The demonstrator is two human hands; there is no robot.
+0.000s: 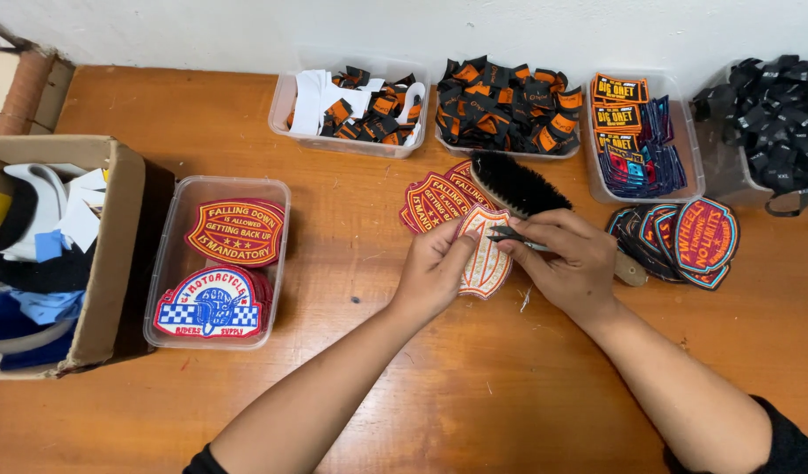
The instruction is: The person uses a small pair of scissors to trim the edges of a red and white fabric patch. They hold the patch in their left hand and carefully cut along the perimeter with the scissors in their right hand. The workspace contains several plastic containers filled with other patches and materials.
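My left hand [433,268] holds a cream shield-shaped embroidered patch [487,262] by its left edge, above the wooden table [474,386]. My right hand [569,259] grips small black snips [508,234], whose tips rest on the patch's upper part. Just behind the hands lies a wooden brush with black bristles [516,184], its handle end showing past my right hand. A fanned pile of red shield patches [432,200] lies under the brush.
A clear tray with red and blue-white patches [218,262] stands left, beside a cardboard box of fabric scraps [53,254]. Along the back, clear bins hold black-orange labels [351,105], [508,105], stacked labels [632,136] and black tags [768,123]. Dark shield patches [689,241] lie right.
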